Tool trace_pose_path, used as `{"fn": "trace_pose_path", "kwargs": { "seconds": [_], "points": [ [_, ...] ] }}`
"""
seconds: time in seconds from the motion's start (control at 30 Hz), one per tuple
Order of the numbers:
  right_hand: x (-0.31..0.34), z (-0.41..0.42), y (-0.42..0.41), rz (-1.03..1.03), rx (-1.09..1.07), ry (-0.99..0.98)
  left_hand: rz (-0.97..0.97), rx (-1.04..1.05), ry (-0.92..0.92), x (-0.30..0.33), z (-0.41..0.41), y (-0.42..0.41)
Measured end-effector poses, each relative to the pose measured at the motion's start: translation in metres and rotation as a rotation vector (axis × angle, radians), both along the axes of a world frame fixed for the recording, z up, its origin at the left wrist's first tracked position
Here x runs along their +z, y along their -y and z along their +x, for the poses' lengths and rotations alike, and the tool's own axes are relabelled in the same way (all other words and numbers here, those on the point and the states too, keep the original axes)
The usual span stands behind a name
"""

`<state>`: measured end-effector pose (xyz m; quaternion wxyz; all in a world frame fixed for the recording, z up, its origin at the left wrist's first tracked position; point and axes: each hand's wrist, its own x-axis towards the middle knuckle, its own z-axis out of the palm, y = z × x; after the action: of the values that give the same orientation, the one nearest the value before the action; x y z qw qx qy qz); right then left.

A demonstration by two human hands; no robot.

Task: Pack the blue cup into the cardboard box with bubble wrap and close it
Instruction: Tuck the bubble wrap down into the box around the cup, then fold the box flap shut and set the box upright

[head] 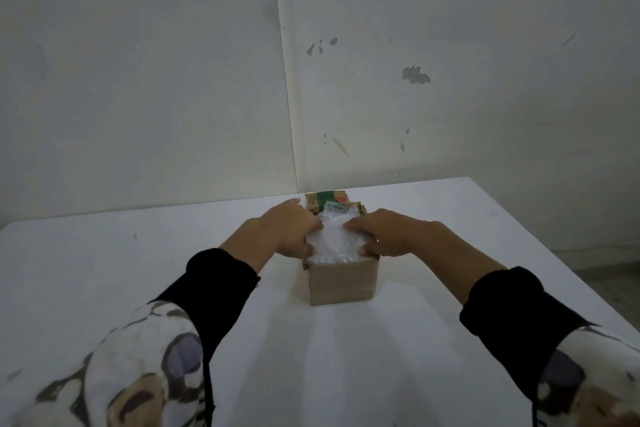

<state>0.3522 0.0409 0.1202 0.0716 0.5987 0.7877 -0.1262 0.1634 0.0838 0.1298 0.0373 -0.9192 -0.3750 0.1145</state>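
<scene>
A small brown cardboard box (341,282) stands open on the white table. Clear bubble wrap (334,239) fills its top and bulges above the rim. The blue cup is hidden from view. My left hand (289,230) presses on the wrap's left side, thumb at the near edge. My right hand (388,232) lies on the right side, fingers curled over the wrap and the box rim. The far flap (327,199), printed green and orange, stands up behind the wrap.
The white table (104,270) spreads wide around the box; its right edge (554,260) falls off to a grey floor. A scuffed white wall (450,80) rises just behind the table. Patterned sleeves with black cuffs fill the lower corners.
</scene>
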Motion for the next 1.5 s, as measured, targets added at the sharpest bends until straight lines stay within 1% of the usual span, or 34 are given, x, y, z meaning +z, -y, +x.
{"fn": "trace_pose_path", "kwargs": {
  "seconds": [0.07, 0.17, 0.3, 0.4, 0.5, 0.53, 0.63, 0.67, 0.77, 0.8, 0.83, 0.9, 0.93, 1.0, 1.03, 1.07, 1.1, 1.2, 1.23, 1.27, 1.3, 1.37, 1.43, 1.5],
  "points": [
    [-0.003, 0.000, 0.000, 0.053, -0.006, -0.003, 0.029, 0.001, -0.002, 0.000, 0.005, 0.000],
    [-0.006, 0.001, -0.003, 0.077, -0.008, 0.030, 0.014, 0.039, 0.058, -0.010, 0.004, 0.000],
    [-0.005, -0.002, -0.005, 0.134, 0.096, 0.268, 0.028, 0.015, 0.115, -0.020, -0.001, 0.005],
    [-0.006, -0.005, -0.004, 0.163, 0.086, 0.316, 0.080, -0.021, 0.178, -0.026, -0.006, 0.009],
    [-0.003, -0.011, -0.007, 0.129, 0.022, 0.229, 0.111, -0.030, 0.236, -0.030, -0.010, 0.011],
    [-0.002, -0.014, -0.009, 0.145, -0.011, 0.154, 0.110, -0.034, 0.239, -0.030, -0.010, 0.011],
    [-0.008, -0.025, -0.012, 0.280, -0.057, -0.111, 0.113, -0.016, 0.239, -0.031, -0.010, 0.013],
    [-0.012, -0.029, -0.012, 0.284, -0.048, -0.144, 0.120, -0.005, 0.243, -0.032, -0.010, 0.014],
    [-0.027, -0.032, -0.011, 0.225, -0.035, -0.102, 0.133, 0.013, 0.266, -0.038, -0.012, 0.016],
    [-0.031, -0.031, -0.012, 0.228, -0.033, -0.093, 0.105, 0.019, 0.318, -0.040, -0.012, 0.016],
    [-0.034, -0.030, -0.012, 0.238, -0.034, -0.094, 0.052, 0.028, 0.426, -0.042, -0.013, 0.017],
    [-0.036, -0.028, -0.012, 0.272, -0.035, -0.095, -0.068, 0.088, 0.760, -0.045, -0.014, 0.020],
    [-0.038, -0.028, -0.011, 0.286, -0.034, -0.094, -0.094, 0.143, 0.920, -0.047, -0.014, 0.020],
    [-0.041, -0.027, -0.009, 0.302, -0.030, -0.100, -0.026, 0.274, 1.166, -0.052, -0.010, 0.017],
    [-0.043, -0.027, -0.008, 0.307, -0.031, -0.114, 0.017, 0.350, 1.239, -0.054, -0.006, 0.013],
    [-0.045, -0.027, -0.007, 0.317, -0.042, -0.143, 0.024, 0.433, 1.279, -0.054, -0.001, 0.009],
    [-0.047, -0.028, -0.006, 0.333, -0.061, -0.179, -0.021, 0.522, 1.291, -0.053, 0.005, 0.004],
    [-0.049, -0.030, -0.005, 0.359, -0.114, -0.243, -0.332, 0.808, 1.254, -0.053, 0.022, -0.014],
    [-0.050, -0.030, -0.006, 0.363, -0.117, -0.236, -0.433, 0.892, 1.277, -0.052, 0.026, -0.020],
    [-0.050, -0.030, -0.007, 0.371, -0.115, -0.227, -0.521, 0.958, 1.343, -0.051, 0.029, -0.024],
    [-0.051, -0.029, -0.008, 0.385, -0.108, -0.226, -0.587, 1.005, 1.435, -0.051, 0.032, -0.027],
    [-0.050, -0.028, -0.009, 0.414, -0.097, -0.252, -0.634, 1.041, 1.606, -0.050, 0.037, -0.031],
    [-0.051, -0.028, -0.008, 0.436, -0.118, -0.307, -0.638, 1.034, 1.722, -0.051, 0.038, -0.033],
    [-0.051, -0.029, -0.006, 0.458, -0.161, -0.407, -0.650, 1.014, 1.795, -0.051, 0.038, -0.032]
  ]
}}
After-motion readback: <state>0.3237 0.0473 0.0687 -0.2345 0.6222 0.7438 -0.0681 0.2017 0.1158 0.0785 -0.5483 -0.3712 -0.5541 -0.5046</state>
